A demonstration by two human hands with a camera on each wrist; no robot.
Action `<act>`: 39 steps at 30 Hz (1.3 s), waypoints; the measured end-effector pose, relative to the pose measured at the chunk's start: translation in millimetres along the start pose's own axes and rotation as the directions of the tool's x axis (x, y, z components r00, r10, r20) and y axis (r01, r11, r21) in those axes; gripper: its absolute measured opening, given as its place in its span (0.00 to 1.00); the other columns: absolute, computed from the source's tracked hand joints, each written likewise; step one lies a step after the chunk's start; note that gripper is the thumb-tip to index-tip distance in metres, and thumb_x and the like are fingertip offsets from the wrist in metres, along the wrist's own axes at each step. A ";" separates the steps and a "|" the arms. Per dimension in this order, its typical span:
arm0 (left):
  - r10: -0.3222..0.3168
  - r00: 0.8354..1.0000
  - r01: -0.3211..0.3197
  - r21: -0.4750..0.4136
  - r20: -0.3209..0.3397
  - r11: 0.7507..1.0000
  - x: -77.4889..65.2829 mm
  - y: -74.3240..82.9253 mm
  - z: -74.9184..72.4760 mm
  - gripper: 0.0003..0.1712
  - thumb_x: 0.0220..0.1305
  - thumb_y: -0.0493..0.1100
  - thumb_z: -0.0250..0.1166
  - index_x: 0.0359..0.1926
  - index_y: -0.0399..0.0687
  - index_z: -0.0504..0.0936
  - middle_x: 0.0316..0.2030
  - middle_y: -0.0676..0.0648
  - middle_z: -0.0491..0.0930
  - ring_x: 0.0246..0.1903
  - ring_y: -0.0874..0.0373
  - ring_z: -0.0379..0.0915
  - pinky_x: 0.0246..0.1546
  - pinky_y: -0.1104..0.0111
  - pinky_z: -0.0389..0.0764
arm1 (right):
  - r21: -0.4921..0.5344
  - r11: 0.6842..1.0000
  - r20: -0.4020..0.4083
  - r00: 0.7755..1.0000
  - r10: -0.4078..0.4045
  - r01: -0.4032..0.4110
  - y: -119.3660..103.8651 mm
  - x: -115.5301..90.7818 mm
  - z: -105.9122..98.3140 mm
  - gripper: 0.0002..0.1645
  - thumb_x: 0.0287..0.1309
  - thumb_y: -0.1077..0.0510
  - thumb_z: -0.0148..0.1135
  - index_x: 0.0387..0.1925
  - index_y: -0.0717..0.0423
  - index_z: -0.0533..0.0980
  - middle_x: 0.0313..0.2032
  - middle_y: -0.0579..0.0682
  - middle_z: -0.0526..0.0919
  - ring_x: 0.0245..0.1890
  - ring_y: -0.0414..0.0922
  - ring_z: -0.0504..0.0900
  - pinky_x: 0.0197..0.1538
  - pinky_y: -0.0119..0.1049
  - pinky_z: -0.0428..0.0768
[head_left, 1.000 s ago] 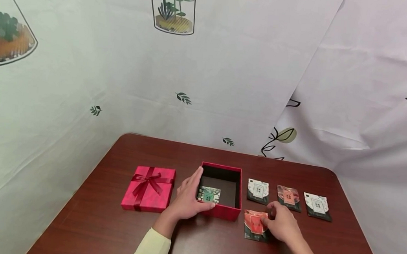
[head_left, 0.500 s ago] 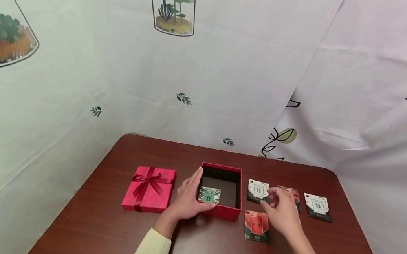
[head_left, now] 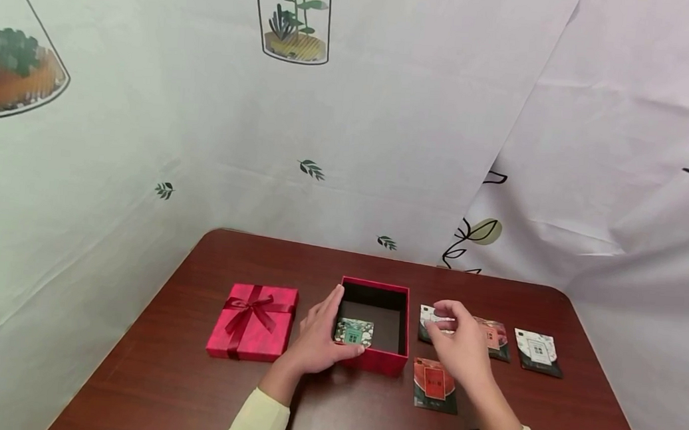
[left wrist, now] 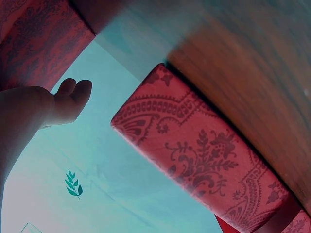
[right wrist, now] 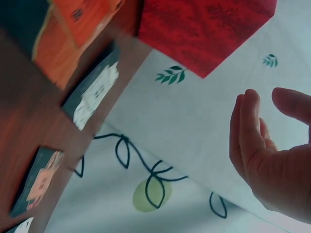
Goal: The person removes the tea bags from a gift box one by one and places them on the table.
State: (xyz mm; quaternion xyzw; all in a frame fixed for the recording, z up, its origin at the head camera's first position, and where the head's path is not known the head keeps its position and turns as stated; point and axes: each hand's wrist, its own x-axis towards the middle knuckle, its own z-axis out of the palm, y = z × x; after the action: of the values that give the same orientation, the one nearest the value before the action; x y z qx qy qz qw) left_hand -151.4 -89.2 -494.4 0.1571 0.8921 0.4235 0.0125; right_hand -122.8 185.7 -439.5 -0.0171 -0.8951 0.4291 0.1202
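My left hand [head_left: 316, 343] rests at the front left corner of a red open gift box [head_left: 379, 362], fingers straight along its left wall and thumb over the front rim. Inside lies a green patterned sachet [head_left: 354, 333]. My right hand [head_left: 462, 346] hovers with its thumb and fingers bent and apart, holding nothing, as the right wrist view shows. Beneath it in the head view, a white-and-green sachet [head_left: 427, 319] is partly covered. An orange sachet [head_left: 434, 384] lies nearer the front edge; a reddish sachet [head_left: 500, 342] lies behind the right hand.
Left of the box sits its red lid [head_left: 252, 332] with a ribbon bow, also seen close in the left wrist view. Another white-and-green sachet [head_left: 537, 353] lies at the far right. A printed white curtain [head_left: 351, 122] hangs behind the brown table [head_left: 147, 381].
My right hand has left the orange sachet and moved up and leftward, over the white-and-green one. The left hand has stayed on the box. The sachets lie as before.
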 end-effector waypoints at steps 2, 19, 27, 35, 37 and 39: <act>-0.005 1.000 0.005 0.002 0.002 1.000 -0.1 0.1 0.0 0.69 0.45 0.61 0.78 0.80 0.59 0.45 0.77 0.57 0.48 0.71 0.46 0.48 0.63 0.36 0.53 | 0.032 0.999 0.016 1.000 0.009 -0.009 -4.0 -0.2 3.0 0.22 0.59 0.61 0.71 0.54 0.55 0.76 0.49 0.55 0.83 0.43 0.51 0.85 0.38 0.42 0.84; -0.013 1.000 0.013 0.002 0.015 1.000 0.7 -1.4 0.8 0.69 0.45 0.63 0.77 0.81 0.61 0.44 0.77 0.58 0.47 0.71 0.47 0.46 0.64 0.38 0.51 | 0.158 0.987 0.193 0.981 -0.019 -0.012 -22.7 3.9 31.9 0.27 0.59 0.62 0.71 0.60 0.54 0.75 0.53 0.55 0.82 0.47 0.49 0.85 0.45 0.46 0.83; -0.013 1.000 0.013 -0.001 0.024 1.000 0.4 -1.8 1.3 0.69 0.45 0.64 0.77 0.81 0.59 0.44 0.77 0.58 0.46 0.71 0.47 0.46 0.64 0.38 0.51 | 0.121 0.993 0.275 0.961 -0.031 -0.003 -24.9 8.2 46.8 0.29 0.59 0.62 0.71 0.61 0.56 0.74 0.53 0.57 0.80 0.46 0.49 0.85 0.46 0.47 0.83; -0.013 1.000 0.013 -0.006 0.027 1.000 0.4 -1.5 0.1 0.69 0.46 0.64 0.77 0.81 0.59 0.44 0.77 0.56 0.47 0.71 0.47 0.45 0.64 0.39 0.51 | 0.072 0.997 0.357 0.934 -0.027 0.001 -32.5 14.9 56.0 0.31 0.59 0.60 0.71 0.63 0.59 0.72 0.54 0.59 0.79 0.48 0.52 0.84 0.48 0.50 0.82; -0.009 1.000 0.009 -0.008 0.028 1.000 0.7 -1.9 -0.2 0.69 0.46 0.64 0.76 0.81 0.59 0.43 0.77 0.55 0.47 0.71 0.47 0.46 0.64 0.39 0.52 | 0.049 0.999 0.379 0.925 -0.030 0.012 -33.8 16.6 59.0 0.31 0.59 0.59 0.71 0.63 0.60 0.72 0.55 0.61 0.79 0.48 0.53 0.83 0.48 0.50 0.82; -0.002 1.000 0.002 -0.010 0.023 1.000 0.9 -2.2 -0.5 0.69 0.46 0.63 0.76 0.81 0.58 0.44 0.77 0.55 0.48 0.71 0.46 0.46 0.64 0.38 0.52 | 0.025 0.999 0.404 0.914 -0.042 0.034 -35.0 18.4 62.4 0.31 0.60 0.59 0.70 0.63 0.60 0.72 0.55 0.62 0.79 0.48 0.54 0.83 0.48 0.51 0.82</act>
State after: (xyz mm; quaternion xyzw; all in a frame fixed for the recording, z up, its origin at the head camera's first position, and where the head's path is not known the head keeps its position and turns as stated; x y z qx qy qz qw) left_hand -153.0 -90.6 -495.7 0.1609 0.8899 0.4261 0.0241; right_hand -152.4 118.4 -446.4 0.0904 -0.8970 0.4287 -0.0590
